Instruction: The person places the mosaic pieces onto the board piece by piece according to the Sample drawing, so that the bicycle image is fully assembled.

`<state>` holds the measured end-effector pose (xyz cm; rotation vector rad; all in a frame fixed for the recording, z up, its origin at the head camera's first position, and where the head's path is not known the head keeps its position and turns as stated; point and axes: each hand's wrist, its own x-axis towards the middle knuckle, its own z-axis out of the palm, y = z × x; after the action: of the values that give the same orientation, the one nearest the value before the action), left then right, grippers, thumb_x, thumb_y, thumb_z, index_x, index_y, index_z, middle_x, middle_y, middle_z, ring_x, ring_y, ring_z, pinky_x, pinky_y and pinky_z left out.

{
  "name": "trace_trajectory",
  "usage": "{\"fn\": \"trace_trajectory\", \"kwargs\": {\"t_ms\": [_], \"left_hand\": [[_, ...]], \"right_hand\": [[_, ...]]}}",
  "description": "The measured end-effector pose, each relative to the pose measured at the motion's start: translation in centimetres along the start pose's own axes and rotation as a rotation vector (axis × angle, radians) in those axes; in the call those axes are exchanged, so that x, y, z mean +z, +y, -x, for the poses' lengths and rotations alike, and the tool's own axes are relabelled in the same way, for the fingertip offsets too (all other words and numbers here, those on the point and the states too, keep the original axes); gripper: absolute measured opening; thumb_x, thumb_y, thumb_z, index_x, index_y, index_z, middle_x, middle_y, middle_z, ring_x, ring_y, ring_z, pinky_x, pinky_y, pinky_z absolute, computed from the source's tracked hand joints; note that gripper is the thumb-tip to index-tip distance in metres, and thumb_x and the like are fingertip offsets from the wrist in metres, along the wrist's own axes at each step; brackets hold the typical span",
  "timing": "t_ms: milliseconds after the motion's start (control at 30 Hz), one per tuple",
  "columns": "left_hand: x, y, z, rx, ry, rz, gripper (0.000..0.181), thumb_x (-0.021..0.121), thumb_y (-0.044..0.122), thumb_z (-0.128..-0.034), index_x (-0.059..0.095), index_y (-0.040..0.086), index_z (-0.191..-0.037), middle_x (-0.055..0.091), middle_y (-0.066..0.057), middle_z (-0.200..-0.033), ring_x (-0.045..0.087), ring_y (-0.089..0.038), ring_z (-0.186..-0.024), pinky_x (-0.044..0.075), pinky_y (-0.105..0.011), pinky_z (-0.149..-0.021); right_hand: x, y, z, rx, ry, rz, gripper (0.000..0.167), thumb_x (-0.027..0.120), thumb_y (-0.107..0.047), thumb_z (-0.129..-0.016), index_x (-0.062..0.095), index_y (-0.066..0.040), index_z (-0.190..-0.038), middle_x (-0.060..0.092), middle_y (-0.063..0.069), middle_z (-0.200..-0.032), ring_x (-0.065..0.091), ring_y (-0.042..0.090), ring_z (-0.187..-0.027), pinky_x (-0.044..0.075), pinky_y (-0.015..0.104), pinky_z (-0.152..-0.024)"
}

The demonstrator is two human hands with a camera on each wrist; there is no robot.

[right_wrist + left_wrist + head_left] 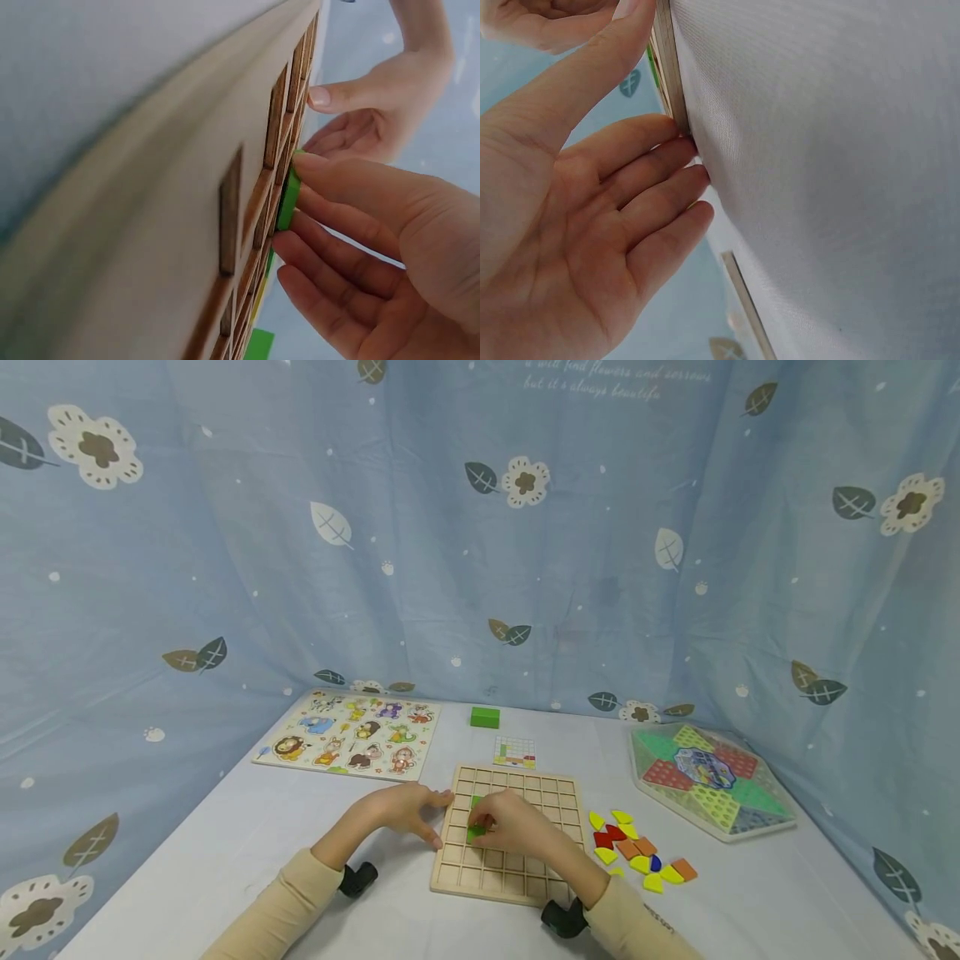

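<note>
The wooden grid board (pixel 495 881) lies on the white table. In the head view the right hand (pixel 517 827) is over its left part, thumb and fingers at a green piece (pixel 476 833). The right wrist view shows that hand (pixel 397 247) pinching the green piece (pixel 289 201) at the grid, one edge against the board. The left hand (pixel 405 810) touches the board's left edge with its fingers extended; in the left wrist view the left hand (pixel 592 217) has its fingertips against the board's side (pixel 669 71).
Loose yellow, red, orange and blue pieces (pixel 645 847) lie right of the board. Behind it are a small pattern card (pixel 514 752) and a green block (pixel 485 717). An animal puzzle board (pixel 348 735) is at the back left, a hexagonal game board (pixel 712 781) at the right.
</note>
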<state>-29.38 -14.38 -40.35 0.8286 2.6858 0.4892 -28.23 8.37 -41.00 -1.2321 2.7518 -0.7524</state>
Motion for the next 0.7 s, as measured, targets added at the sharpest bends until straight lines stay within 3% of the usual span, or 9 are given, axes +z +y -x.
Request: {"fn": "trace_trajectory", "kwargs": {"t_ms": [267, 700], "left_hand": [[0.2, -0.2, -0.2, 0.007, 0.005, -0.003, 0.078, 0.081, 0.039, -0.0746, 0.051, 0.008, -0.14, 0.047, -0.006, -0.145, 0.042, -0.028, -0.133, 0.037, -0.044, -0.108], [0.2, -0.3, -0.3, 0.015, 0.003, 0.005, 0.079, 0.081, 0.039, -0.0743, 0.05, 0.007, -0.14, 0.046, -0.007, -0.145, 0.041, -0.03, -0.134, 0.036, -0.044, -0.108]], "right_hand": [[0.1, 0.0, 0.0, -0.026, 0.002, 0.022, 0.013, 0.081, -0.009, -0.077, 0.074, -0.007, -0.088, 0.068, -0.004, -0.08, 0.057, 0.006, -0.069, 0.048, 0.013, -0.062], [-0.8, 0.5, 1.2, 0.007, 0.01, 0.031, 0.013, 0.079, -0.015, -0.081, 0.075, -0.01, -0.092, 0.067, -0.01, -0.082, 0.057, 0.002, -0.074, 0.05, 0.014, -0.067]]}}
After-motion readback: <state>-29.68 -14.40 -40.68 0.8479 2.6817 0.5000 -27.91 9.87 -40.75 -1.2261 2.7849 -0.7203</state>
